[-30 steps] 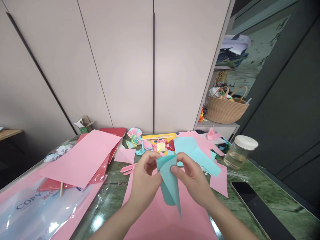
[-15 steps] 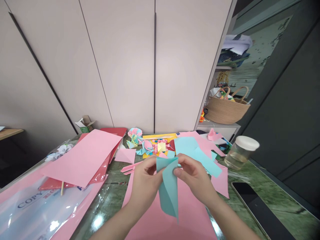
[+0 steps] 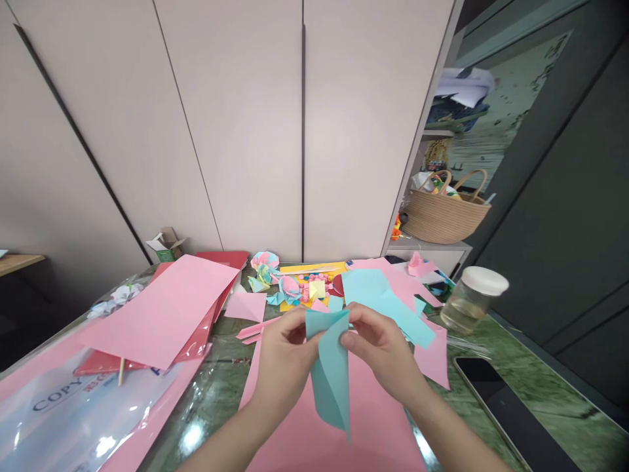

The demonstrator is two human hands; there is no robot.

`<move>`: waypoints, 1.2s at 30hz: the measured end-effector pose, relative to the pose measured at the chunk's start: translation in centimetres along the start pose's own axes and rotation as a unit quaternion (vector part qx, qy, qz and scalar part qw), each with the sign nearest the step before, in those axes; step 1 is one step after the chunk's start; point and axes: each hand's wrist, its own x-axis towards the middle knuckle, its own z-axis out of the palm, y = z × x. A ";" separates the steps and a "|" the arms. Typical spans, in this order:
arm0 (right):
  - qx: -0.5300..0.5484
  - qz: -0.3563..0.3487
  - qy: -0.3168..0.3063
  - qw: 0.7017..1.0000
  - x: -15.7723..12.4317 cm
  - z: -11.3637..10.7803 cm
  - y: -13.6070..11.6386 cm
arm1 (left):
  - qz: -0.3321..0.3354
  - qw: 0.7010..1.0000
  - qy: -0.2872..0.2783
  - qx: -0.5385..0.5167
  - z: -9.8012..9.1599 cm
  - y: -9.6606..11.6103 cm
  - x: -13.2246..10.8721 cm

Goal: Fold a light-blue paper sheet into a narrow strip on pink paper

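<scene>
A sheet of teal paper (image 3: 332,380) hangs between my hands, curled over so that one layer overlaps another. My left hand (image 3: 287,357) pinches its upper left edge between thumb and fingers. At the upper right corner, my right hand (image 3: 378,347) grips the same paper with thumb and forefinger. Below the hands lies a large pink paper sheet (image 3: 373,432) on the green table. Just beyond the fingers are a small yellow paper square (image 3: 317,290) and several crumpled pink and blue paper flowers (image 3: 289,288).
To the left, pink paper (image 3: 167,308) rests over red folders and a clear plastic bag (image 3: 73,419). On the right are light blue paper (image 3: 376,295), a white-lidded jar (image 3: 474,298) and a phone (image 3: 511,413). A woven basket (image 3: 447,213) stands on a shelf behind.
The hands and the teal paper keep almost the same pose. The whole view has shifted very slightly.
</scene>
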 end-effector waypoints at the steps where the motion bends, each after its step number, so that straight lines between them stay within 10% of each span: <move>1: 0.000 -0.002 -0.001 1.000 0.0 0.0 0.0 | -0.004 1.000 -0.002 -0.004 0.0 0.0 0.0; 20: -0.116 -0.040 0.014 0.992 -1.7 -0.3 -1.6 | 0.010 0.999 0.020 0.025 -0.4 0.3 0.2; 36: -0.408 -0.128 0.231 0.874 -1.6 0.3 -1.4 | 0.001 1.000 0.022 0.017 0.0 -0.2 -0.1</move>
